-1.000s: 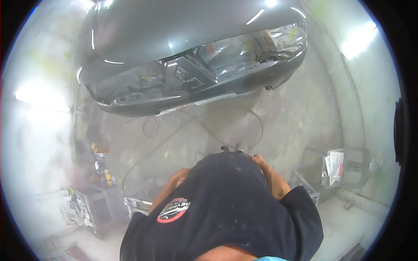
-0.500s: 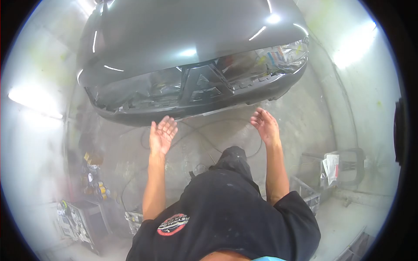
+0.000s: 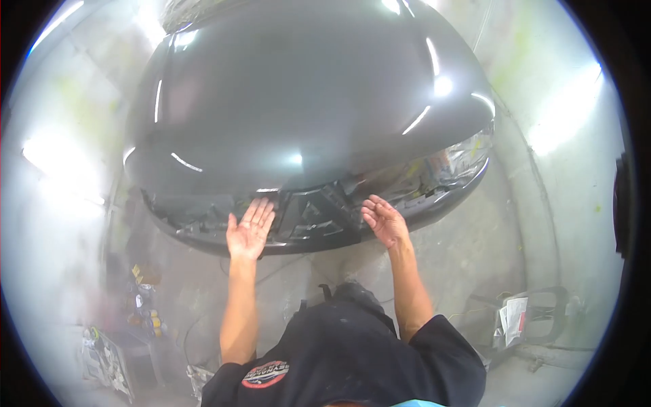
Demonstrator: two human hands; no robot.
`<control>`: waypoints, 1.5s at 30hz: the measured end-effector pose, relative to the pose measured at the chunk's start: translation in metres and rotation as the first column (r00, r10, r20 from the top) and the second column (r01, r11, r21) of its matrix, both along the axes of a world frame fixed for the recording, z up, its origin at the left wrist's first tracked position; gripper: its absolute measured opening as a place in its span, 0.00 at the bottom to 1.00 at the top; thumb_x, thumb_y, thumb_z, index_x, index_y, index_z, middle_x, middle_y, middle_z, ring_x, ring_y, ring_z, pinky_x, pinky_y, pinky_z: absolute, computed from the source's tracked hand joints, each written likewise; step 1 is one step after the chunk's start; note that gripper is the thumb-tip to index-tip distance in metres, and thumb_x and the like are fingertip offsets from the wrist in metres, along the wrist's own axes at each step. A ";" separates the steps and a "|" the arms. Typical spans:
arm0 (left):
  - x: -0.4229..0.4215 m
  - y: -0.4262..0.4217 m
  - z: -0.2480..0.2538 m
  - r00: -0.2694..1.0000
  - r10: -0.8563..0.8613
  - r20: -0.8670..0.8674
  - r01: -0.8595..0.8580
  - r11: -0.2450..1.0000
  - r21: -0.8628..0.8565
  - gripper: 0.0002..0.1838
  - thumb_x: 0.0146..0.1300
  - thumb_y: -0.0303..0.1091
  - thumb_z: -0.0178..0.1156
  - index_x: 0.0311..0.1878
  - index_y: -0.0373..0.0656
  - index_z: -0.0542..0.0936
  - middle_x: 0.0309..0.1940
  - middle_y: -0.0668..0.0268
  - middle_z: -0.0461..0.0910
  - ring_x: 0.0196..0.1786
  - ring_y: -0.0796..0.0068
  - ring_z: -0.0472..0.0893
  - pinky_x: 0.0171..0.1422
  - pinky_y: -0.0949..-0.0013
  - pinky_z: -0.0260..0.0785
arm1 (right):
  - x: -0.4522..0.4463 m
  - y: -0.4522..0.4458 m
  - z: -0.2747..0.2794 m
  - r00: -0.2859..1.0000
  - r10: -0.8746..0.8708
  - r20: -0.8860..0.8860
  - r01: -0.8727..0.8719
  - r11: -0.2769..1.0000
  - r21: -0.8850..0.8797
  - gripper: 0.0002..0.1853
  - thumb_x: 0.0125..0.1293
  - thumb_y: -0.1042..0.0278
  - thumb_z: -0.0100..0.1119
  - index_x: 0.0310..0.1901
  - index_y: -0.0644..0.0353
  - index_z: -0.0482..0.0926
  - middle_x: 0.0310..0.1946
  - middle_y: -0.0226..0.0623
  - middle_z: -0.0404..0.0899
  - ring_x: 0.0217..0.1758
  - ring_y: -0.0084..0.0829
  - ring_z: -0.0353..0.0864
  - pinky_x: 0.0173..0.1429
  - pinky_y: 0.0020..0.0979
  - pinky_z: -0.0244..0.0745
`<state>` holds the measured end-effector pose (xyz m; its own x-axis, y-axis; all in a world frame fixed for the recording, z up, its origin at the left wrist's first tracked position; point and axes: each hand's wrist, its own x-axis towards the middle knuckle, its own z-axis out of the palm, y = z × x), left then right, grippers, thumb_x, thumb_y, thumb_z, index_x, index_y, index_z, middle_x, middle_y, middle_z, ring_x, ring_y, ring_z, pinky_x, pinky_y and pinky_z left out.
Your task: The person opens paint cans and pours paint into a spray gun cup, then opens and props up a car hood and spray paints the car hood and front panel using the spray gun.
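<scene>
A dark grey glossy car hood (image 3: 305, 102) fills the upper middle, with the car's front bumper (image 3: 447, 203) below it. In the gap between them, masking film (image 3: 468, 149) shows at the right, and a dark central bracket (image 3: 315, 210) stands in the middle. My left hand (image 3: 249, 230) is palm up with fingers stretched out, in front of the bumper left of the bracket. Right of the bracket, my right hand (image 3: 386, 222) is raised with slightly curled fingers and holds nothing. Whether either hand touches the car, I cannot tell.
Bright lamps (image 3: 61, 163) glow along the pale booth walls. At lower left are a cart (image 3: 135, 356) and several cans (image 3: 152, 319). Papers (image 3: 513, 320) hang by a dark frame at the right. A thin hose (image 3: 186, 339) runs over the floor.
The car's front now appears closer and lower in the view. Both hands have come up level with the bumper; the right hand has shifted inward to the left.
</scene>
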<state>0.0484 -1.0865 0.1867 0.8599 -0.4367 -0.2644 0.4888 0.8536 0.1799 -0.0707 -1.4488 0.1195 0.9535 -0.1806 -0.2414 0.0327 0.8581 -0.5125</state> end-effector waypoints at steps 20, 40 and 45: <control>0.074 0.021 -0.044 0.974 -0.161 0.161 0.183 0.974 -0.134 0.40 0.82 0.58 0.29 0.68 0.25 0.69 0.69 0.39 0.72 0.75 0.40 0.68 0.81 0.41 0.61 | 0.094 -0.005 -0.001 0.988 -0.153 -0.007 0.151 0.984 -0.098 0.09 0.70 0.85 0.48 0.50 0.72 0.65 0.52 0.56 0.71 0.51 0.52 0.82 0.57 0.47 0.86; 0.105 -0.011 -0.011 0.935 -0.330 0.132 0.320 0.943 0.087 0.26 0.78 0.44 0.49 0.65 0.28 0.72 0.61 0.41 0.80 0.63 0.40 0.81 0.71 0.33 0.72 | 0.101 0.013 0.034 0.996 -0.080 0.043 0.083 0.993 -0.081 0.14 0.74 0.82 0.51 0.58 0.66 0.76 0.51 0.44 0.83 0.48 0.36 0.88 0.45 0.32 0.91; 0.112 -0.016 -0.017 0.922 -0.343 0.180 0.346 0.938 0.012 0.29 0.79 0.48 0.49 0.67 0.30 0.70 0.65 0.41 0.76 0.65 0.40 0.80 0.67 0.35 0.76 | 0.108 0.008 0.023 0.998 0.023 0.058 -0.020 0.999 -0.046 0.14 0.74 0.80 0.53 0.59 0.66 0.77 0.53 0.44 0.83 0.47 0.38 0.88 0.46 0.34 0.91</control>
